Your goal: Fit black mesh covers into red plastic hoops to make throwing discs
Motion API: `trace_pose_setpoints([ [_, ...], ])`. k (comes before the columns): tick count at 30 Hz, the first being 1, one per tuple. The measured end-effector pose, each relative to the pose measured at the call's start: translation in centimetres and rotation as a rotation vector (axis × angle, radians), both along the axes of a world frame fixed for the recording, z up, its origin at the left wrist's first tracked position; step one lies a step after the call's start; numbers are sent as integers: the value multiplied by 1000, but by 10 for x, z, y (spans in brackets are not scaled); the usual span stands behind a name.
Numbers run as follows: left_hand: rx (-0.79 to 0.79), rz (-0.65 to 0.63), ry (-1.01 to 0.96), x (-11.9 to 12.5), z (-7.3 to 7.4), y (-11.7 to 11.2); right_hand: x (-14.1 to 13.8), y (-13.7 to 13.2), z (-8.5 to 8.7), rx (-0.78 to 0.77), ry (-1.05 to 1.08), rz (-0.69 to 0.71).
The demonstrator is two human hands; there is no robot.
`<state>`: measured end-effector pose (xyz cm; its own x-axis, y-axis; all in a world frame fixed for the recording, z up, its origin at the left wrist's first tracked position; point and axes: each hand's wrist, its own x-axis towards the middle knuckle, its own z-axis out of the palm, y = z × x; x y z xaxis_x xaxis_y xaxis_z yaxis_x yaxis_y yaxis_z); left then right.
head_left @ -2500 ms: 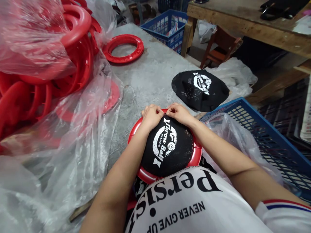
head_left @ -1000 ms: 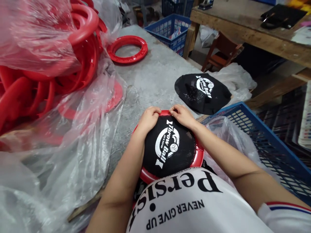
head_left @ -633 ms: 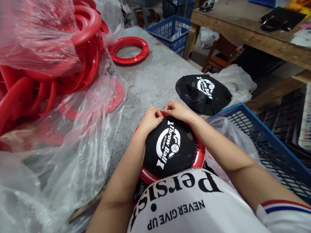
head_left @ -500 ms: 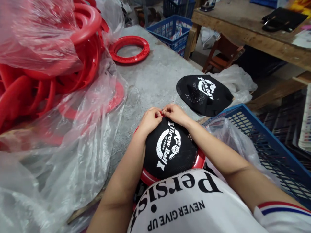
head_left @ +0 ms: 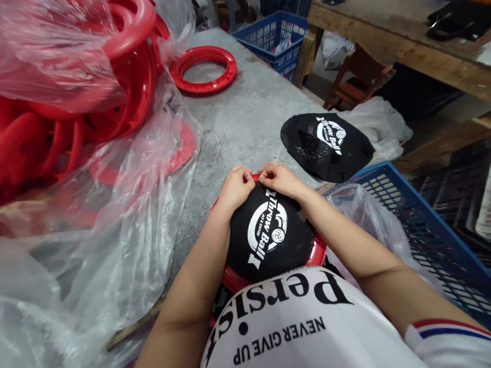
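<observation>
A red plastic ring (head_left: 316,250) rests against my belly at the table's near edge, covered by a black mesh net (head_left: 268,237) printed "Throw Ball". My left hand (head_left: 237,185) and my right hand (head_left: 279,178) sit side by side at the ring's far rim. Both have their fingers curled and pinch the net's edge against the red rim.
A clear plastic bag (head_left: 115,214) full of red rings (head_left: 76,102) fills the left. One loose red ring (head_left: 203,69) lies at the far end of the grey table (head_left: 245,117). A stack of black nets (head_left: 326,145) lies right of centre. A blue crate (head_left: 422,225) stands at right.
My hands stay at the ring's far rim, the fingers shifting slightly along the net's edge. The camera view has drifted a little.
</observation>
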<state>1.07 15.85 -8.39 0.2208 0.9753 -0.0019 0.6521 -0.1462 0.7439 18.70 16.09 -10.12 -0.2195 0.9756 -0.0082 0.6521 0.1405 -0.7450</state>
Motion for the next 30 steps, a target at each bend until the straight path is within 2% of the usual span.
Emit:
trace_pose_setpoints([
  [11,-6,15,3,1,1,-1,-1,1,-1,18,-58,-2],
  [30,3,73,27,1,-3,2,-4,-2,8,-4,-130,-4],
])
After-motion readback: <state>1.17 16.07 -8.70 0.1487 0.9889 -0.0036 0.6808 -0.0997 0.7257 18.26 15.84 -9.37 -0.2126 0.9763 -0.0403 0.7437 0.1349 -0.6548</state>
